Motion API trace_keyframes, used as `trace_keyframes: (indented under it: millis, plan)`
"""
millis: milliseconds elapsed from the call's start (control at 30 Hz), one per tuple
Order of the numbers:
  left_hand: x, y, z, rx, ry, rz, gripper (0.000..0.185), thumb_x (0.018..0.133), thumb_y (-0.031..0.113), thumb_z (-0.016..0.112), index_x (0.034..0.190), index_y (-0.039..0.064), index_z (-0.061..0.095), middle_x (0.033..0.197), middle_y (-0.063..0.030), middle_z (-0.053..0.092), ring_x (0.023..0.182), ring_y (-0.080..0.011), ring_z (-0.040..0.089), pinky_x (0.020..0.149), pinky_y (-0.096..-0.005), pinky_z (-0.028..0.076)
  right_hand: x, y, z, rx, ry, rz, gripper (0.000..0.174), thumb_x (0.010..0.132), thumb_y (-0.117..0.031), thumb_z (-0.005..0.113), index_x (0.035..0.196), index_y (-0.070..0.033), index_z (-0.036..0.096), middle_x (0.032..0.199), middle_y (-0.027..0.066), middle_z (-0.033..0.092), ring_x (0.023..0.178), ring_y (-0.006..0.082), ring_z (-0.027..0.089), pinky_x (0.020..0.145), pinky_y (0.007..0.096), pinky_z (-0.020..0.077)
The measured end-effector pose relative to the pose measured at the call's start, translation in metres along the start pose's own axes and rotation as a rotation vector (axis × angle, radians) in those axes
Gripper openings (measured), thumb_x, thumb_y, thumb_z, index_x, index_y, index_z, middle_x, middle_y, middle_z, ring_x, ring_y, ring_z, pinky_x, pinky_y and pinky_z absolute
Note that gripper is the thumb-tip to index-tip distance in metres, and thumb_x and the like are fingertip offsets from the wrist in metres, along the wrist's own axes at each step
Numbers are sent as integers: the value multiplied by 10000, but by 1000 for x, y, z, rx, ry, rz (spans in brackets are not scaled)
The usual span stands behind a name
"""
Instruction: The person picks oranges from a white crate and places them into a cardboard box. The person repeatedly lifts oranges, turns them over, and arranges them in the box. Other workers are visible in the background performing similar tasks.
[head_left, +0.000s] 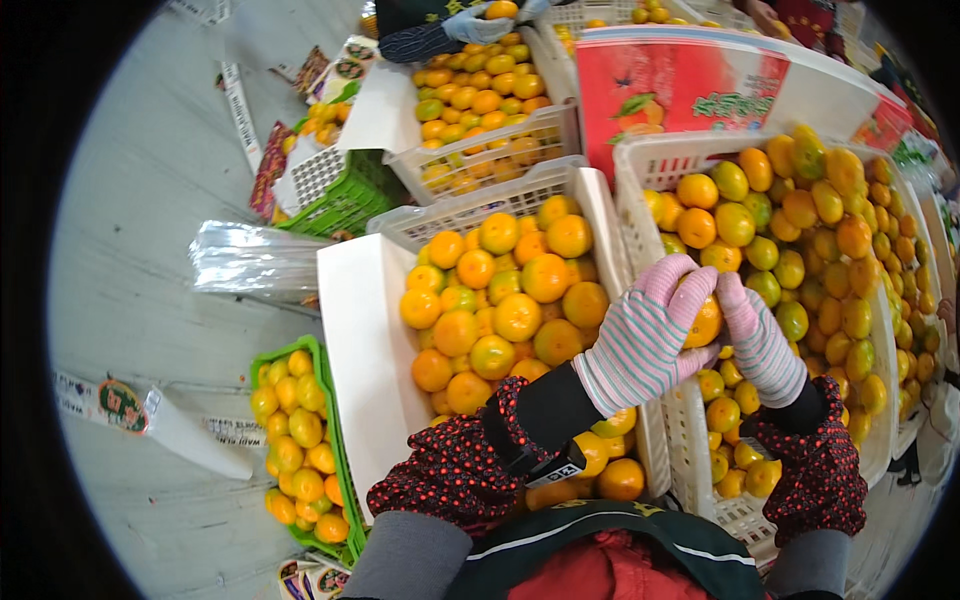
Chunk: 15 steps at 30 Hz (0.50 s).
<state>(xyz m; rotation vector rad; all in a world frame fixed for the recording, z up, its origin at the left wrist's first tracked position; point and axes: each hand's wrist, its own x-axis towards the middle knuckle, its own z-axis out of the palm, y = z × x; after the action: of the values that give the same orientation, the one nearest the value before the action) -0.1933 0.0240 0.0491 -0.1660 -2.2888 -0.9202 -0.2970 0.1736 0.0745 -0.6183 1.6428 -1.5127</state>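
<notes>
My left hand (649, 330), in a pink and grey-green striped knit glove, holds an orange citrus fruit (703, 324). My right hand (759, 337), gloved alike, has its fingertips against the fruit's right side. Both hands are above the near left part of a white plastic crate (634, 169) heaped with orange and greenish citrus fruits (735, 223). Left of it, another crate (480, 201) holds larger orange fruits (517, 316), with a white liner sheet (360, 345) standing along its left side. The underside of the held fruit is hidden.
A green basket of fruits (324, 420) stands on the grey floor at the left. Clear plastic bags (251, 259) lie above it, near another green crate (345, 199). A co-worker's gloved hand (480, 24) is over a far crate. A red printed carton (675, 90) stands behind the crates.
</notes>
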Motion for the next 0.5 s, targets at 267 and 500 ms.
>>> trace_keyframes:
  millis: [267, 500]
  plan:
    - [-60, -122, -120, 297, 120, -699, 716, 803, 334, 804, 1331, -29, 485, 1240, -209, 593, 1137, -332, 593, 1025, -419, 463, 73, 92, -104, -1018, 517, -328, 432, 828, -112, 774, 1210, -51, 582, 1161, 150, 609, 1032, 313, 622, 893, 390, 519]
    - [-109, -163, -126, 772, -274, -619, 708, 835, 432, 737, 1347, 7, 497, 1226, -229, 595, 1138, -400, 571, 988, -483, 448, 92, 147, -103, -1064, 699, -389, 587, 719, -74, 823, 1220, -99, 518, 1219, 161, 535, 1089, 389, 576, 909, 440, 515]
